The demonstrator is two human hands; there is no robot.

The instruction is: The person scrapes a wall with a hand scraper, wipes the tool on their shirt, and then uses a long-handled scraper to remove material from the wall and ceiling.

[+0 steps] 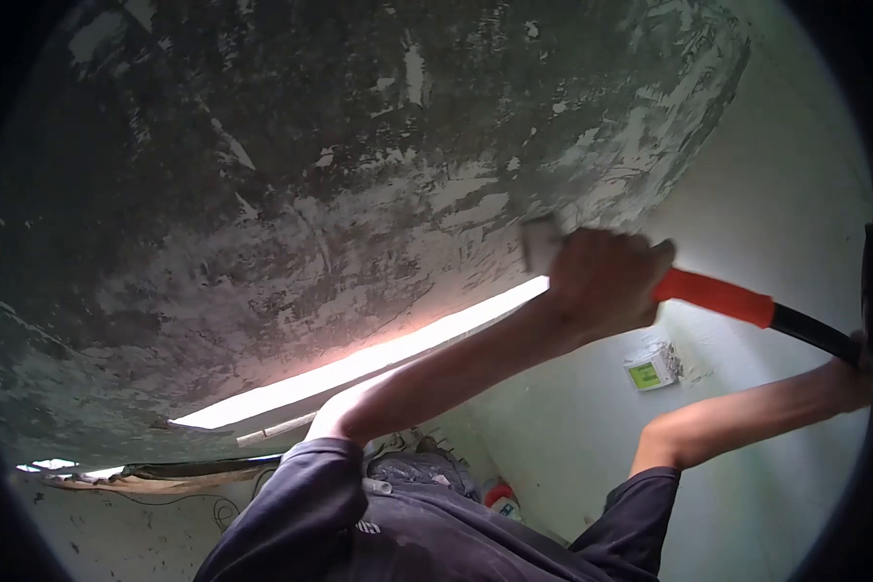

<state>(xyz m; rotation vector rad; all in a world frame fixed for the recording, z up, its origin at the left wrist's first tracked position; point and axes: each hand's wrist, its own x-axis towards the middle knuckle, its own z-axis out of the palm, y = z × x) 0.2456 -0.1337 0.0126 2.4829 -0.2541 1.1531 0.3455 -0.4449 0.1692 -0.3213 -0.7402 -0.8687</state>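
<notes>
My left hand (611,281) is wrapped round a long-handled scraper (716,295) close to its head. The blurred grey blade (541,242) juts out past my fist, right at the patchy ceiling (359,194) in this view. Behind the fist runs a red grip, then a black shaft going off to the right. My right hand (852,383) is closed round the black end of the shaft, partly lost in the dark edge of the view. Grey, roughened patches mixed with flaky white streaks cover the ceiling.
A bright window strip (378,364) lies below the ceiling. On the pale wall (572,398) sits a small thermostat (649,371) with a green screen. Low down are a grey plastic bag (422,472), a red-and-white container (501,500) and a loose wire (225,509).
</notes>
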